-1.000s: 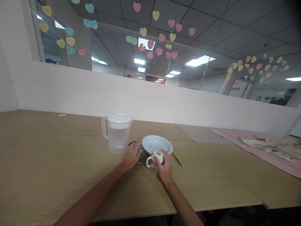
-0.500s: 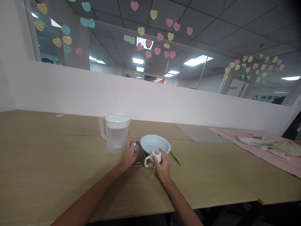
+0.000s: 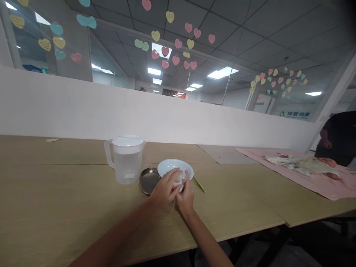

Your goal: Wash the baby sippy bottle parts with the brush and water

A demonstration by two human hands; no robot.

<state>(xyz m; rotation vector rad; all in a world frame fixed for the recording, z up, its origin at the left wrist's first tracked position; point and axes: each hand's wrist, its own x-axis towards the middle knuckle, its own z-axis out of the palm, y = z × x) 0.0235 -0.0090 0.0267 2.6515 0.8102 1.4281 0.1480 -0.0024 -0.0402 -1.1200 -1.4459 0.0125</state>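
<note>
Right by the pale bowl (image 3: 170, 165), the left hand (image 3: 163, 191) is off the metal dish (image 3: 149, 181) and joins the right hand (image 3: 185, 199), both curled round the bottle (image 3: 179, 180), so it's a two-handed hold now

Bottle (image 3: 178, 180) mostly hidden between left hand (image 3: 165, 188) and right hand (image 3: 185, 196). Bowl (image 3: 166, 165) partly covered on near side (same 2 hands). Far right: 1 person (image 3: 339, 137), cut off by edge.

Round silver metal dish (image 3: 148, 180) left of left hand (image 3: 165, 188), clear plastic pitcher (image 3: 128, 165) farther left; round pale-blue bowl (image 3: 164, 167) behind.
</note>
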